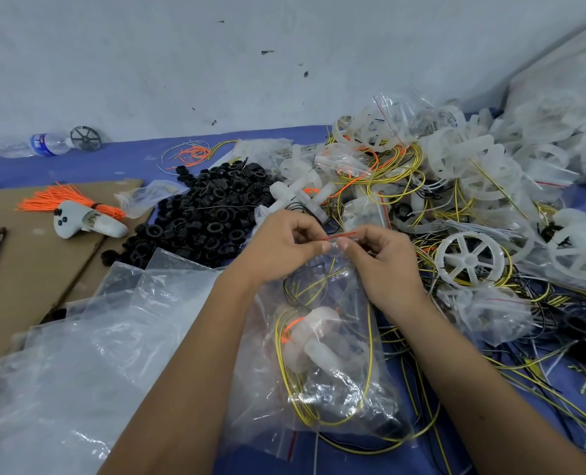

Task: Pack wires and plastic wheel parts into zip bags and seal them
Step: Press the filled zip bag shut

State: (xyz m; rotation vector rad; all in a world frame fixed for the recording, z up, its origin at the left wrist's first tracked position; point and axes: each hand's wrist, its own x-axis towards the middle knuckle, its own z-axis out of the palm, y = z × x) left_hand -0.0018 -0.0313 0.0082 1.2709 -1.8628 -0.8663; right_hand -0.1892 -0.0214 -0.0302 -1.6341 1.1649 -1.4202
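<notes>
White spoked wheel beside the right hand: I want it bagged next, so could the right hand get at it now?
Probably not yet: the white spoked wheel lies uncovered on the wires, but the right hand and left hand both pinch the zip bag at its red strip.

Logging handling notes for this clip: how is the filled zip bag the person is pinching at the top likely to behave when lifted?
The zip bag, pinched at its red strip by the left hand and right hand, is crinkled thin film, so probably floppy and sagging. Its contents, yellow wires and a white plastic part, look light but loose, likely to shift. The glossy film may be slippery.
</notes>
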